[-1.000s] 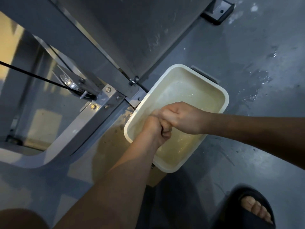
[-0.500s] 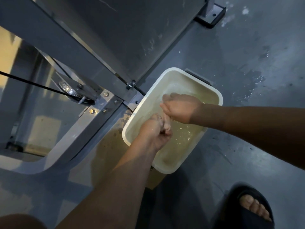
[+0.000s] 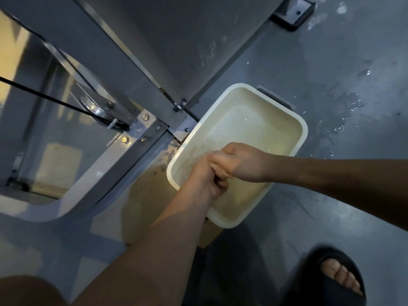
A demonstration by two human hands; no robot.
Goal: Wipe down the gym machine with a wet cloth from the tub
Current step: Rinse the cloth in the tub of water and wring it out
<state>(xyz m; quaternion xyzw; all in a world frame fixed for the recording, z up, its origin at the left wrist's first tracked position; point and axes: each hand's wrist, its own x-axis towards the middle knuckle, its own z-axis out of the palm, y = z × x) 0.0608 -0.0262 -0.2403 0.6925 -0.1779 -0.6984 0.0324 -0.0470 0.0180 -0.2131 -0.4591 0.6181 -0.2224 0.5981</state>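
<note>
A cream rectangular tub (image 3: 303, 127) with shallow murky water stands on the grey floor beside the gym machine's frame (image 3: 141, 47). Both my hands are over the tub's near left part, pressed together. My left hand (image 3: 208, 177) and my right hand (image 3: 240, 161) grip a small wet cloth (image 3: 217, 170) between them; only a pale sliver of it shows between the fingers.
The machine's pulley and black cable (image 3: 95, 110) are at the left, with bolted brackets close to the tub's corner. Water splashes (image 3: 344, 111) lie on the floor at the right. My sandalled foot (image 3: 335, 274) is at the lower right.
My hands separated slightly half a second ago, then closed together again on the cloth, twisting it over the water. The view shifted a little.
</note>
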